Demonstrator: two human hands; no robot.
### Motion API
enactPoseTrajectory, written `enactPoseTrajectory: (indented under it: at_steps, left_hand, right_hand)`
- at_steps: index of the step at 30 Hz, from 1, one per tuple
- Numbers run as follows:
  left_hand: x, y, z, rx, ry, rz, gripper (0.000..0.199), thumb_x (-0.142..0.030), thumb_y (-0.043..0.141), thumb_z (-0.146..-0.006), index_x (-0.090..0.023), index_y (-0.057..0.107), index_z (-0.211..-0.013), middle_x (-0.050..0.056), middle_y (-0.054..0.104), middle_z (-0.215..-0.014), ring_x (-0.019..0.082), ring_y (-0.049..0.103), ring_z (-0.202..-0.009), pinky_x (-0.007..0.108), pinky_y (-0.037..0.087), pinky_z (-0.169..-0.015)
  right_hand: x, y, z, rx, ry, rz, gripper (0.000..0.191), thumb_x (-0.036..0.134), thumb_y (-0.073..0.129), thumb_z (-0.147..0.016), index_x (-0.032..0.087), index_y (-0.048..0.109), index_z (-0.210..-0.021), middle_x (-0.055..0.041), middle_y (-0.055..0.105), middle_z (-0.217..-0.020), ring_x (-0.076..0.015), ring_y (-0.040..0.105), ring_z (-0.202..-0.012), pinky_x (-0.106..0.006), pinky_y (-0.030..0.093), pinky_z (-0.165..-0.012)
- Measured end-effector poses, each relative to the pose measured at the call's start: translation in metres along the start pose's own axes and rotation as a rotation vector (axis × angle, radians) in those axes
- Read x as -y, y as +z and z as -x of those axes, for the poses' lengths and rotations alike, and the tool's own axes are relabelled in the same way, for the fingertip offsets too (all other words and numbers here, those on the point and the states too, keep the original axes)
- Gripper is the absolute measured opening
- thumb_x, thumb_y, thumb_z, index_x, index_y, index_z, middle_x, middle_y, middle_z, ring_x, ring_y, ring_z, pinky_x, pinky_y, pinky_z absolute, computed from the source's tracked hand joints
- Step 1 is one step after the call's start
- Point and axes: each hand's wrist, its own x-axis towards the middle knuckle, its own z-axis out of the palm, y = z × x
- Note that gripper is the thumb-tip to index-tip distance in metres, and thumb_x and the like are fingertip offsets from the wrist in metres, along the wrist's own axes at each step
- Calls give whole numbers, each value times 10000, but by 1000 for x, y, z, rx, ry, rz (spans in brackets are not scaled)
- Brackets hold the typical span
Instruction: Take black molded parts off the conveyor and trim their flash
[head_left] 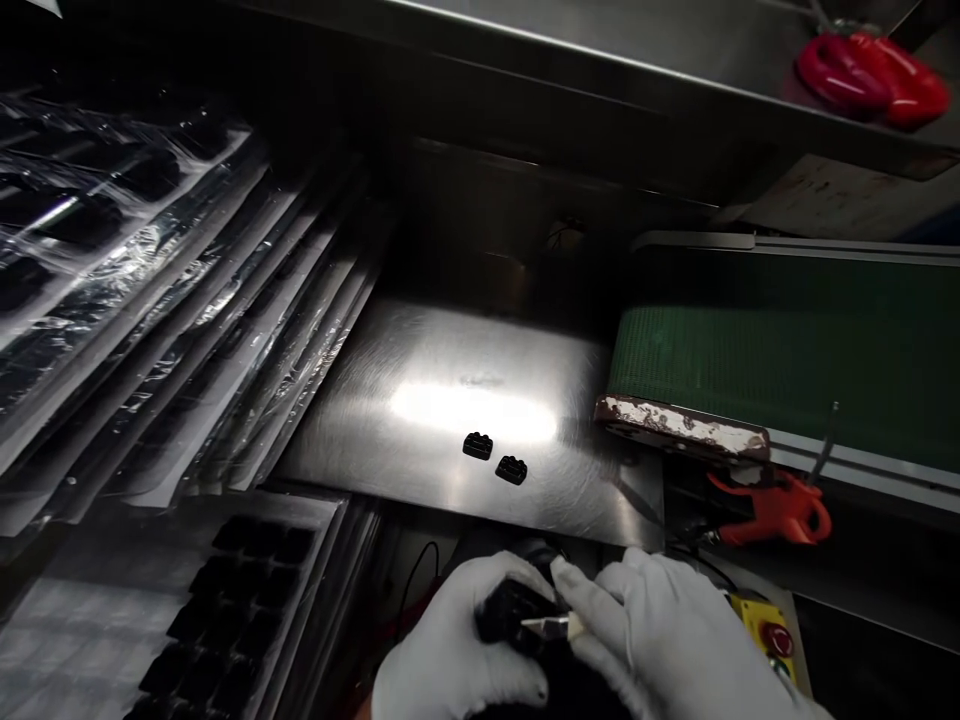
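Observation:
Both hands wear white gloves and are close together at the bottom of the head view. My left hand [465,640] is curled round a dark rounded part [514,610]. A small knife with a pale pointed blade [546,627] is in my right hand [660,635], its tip against or just in front of the dark part. Two small black pieces, one [478,446] left of the other [511,470], lie apart on the shiny metal table [420,470] beyond my hands.
Stacked plastic-wrapped sheets [187,280] fill the left. Below them lies a tray of black pieces [225,610]. A green conveyor [787,350], orange-handled cutters [780,510] and a yellow box with a red button [769,635] are at the right. Red objects [870,80] rest on the upper shelf.

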Motion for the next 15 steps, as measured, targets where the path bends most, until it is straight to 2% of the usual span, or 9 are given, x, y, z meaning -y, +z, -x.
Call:
enactPoseTrajectory:
  at_steps: [4,9,12,15]
  left_hand:
    - [-10,8,3,-5,40,-139,474,-42,870,-440,-240,733,-848,-28,678,-861,216,619,-834,292,463,-760]
    - [-13,13,12,-67,97,-304,533,-91,896,-455,-282,728,-924,-27,681,-983,234,596,-992,298,427,-910]
    - [-15,15,15,-61,117,-320,478,-38,883,-435,-257,736,-833,-30,686,-909,219,610,-920,282,442,-853]
    - [-19,17,17,-62,154,-329,388,-72,884,-454,-230,732,-774,-23,677,-841,213,611,-856,279,440,-811]
  right_hand:
    - [7,-8,2,10,-29,159,299,414,480,-893,184,608,-1036,-13,567,-526,-203,498,-439,-347,236,-431]
    - [10,-12,8,9,-41,161,249,365,481,-893,193,599,-1028,-20,554,-527,-200,476,-475,-343,211,-445]
    - [11,-11,9,-8,-75,136,247,346,501,-887,186,589,-1054,-21,560,-535,-196,480,-477,-336,216,-445]
    - [15,-11,7,-25,-93,120,251,358,494,-891,175,587,-1035,-26,565,-529,-198,476,-456,-338,208,-429]
